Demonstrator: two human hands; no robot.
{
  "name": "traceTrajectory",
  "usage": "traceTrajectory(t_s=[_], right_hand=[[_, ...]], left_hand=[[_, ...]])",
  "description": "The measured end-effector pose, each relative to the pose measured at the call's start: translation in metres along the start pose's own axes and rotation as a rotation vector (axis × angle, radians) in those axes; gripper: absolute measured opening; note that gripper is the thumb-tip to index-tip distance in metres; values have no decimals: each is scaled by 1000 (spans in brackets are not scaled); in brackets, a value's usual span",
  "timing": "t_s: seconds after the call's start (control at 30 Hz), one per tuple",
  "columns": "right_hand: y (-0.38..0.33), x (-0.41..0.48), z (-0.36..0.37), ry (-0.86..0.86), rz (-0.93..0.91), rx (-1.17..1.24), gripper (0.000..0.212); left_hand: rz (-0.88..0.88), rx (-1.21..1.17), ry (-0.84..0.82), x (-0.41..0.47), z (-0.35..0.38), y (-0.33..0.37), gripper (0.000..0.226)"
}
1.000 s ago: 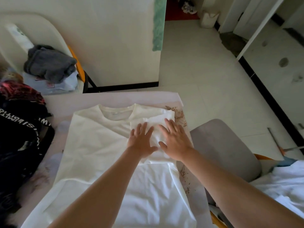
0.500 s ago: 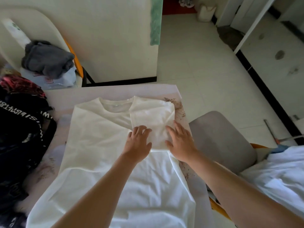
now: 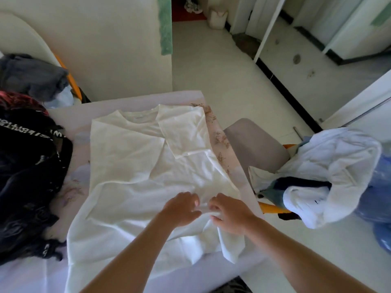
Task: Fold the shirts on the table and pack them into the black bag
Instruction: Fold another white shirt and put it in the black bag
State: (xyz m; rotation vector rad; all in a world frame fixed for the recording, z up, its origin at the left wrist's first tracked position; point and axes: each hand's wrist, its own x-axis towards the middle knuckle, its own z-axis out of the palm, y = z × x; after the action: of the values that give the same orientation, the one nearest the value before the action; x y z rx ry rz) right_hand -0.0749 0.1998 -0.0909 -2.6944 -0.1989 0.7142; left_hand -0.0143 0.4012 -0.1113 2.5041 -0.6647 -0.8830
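Closest in, both forearms reach over the near edge of the table (image 3: 31,278) and meet on the near-right part of the white shirt (image 3: 127,166), which lies flat on the tabletop with its collar pointing away. The left hand (image 3: 182,208) has its fingers curled down into the cloth. The right hand (image 3: 230,214), just beside it, pinches a raised ridge of the same fabric between thumb and bent fingers. Below the right hand the shirt's near-right hem is bunched and hangs in a loose point.

Up at the shirt's far-right shoulder, the sleeve (image 3: 184,132) is folded inward and lies on top of the chest. To the left of the shirt the black bag (image 3: 27,166), with white lettering on it, slumps against the table edge. To the right of the shirt stands a gray chair (image 3: 256,149), and beyond that a pile of white clothes (image 3: 338,157). Past the shirt's far-left corner a gray garment (image 3: 29,75) sits heaped on another seat. Farthest off, beyond the collar, a green towel (image 3: 165,28) hangs at the wall's edge.
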Motion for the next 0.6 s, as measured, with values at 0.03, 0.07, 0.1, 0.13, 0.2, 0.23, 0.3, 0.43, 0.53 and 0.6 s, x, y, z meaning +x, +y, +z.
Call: traceTrajectory(t_s=[0.03, 0.07, 0.1, 0.13, 0.2, 0.23, 0.3, 0.43, 0.53, 0.6], right_hand=[[-2, -8, 9, -6, -21, -63, 38], [-4, -14, 18, -3, -44, -135, 48], [-5, -19, 26, 9, -53, -200, 54], [-7, -21, 31, 35, -39, -244, 55], [-9, -24, 34, 58, 48, -263, 47], [-11, -24, 34, 59, 82, -274, 40], [-13, -27, 34, 110, 111, -257, 28], [-15, -35, 31, 350, 151, -21, 21], [-19, -46, 35, 444, 62, -91, 42], [-20, -55, 43, 383, 22, -53, 52]], left_hand=[[3, 7, 0, -8, 7, -2, 36], [4, 10, 8, -15, 13, -3, 44], [9, 27, 17, -22, 19, -4, 54], [25, 70, 21, -29, 24, -4, 64], [54, 150, 29, -41, 31, -4, 79], [57, 163, 40, -47, 33, -4, 83], [65, 170, 90, -59, 37, -5, 87], [109, 171, 225, -78, 42, -2, 81], [100, 261, 111, -83, 57, 10, 92], [62, 319, 66, -81, 70, 17, 92]])
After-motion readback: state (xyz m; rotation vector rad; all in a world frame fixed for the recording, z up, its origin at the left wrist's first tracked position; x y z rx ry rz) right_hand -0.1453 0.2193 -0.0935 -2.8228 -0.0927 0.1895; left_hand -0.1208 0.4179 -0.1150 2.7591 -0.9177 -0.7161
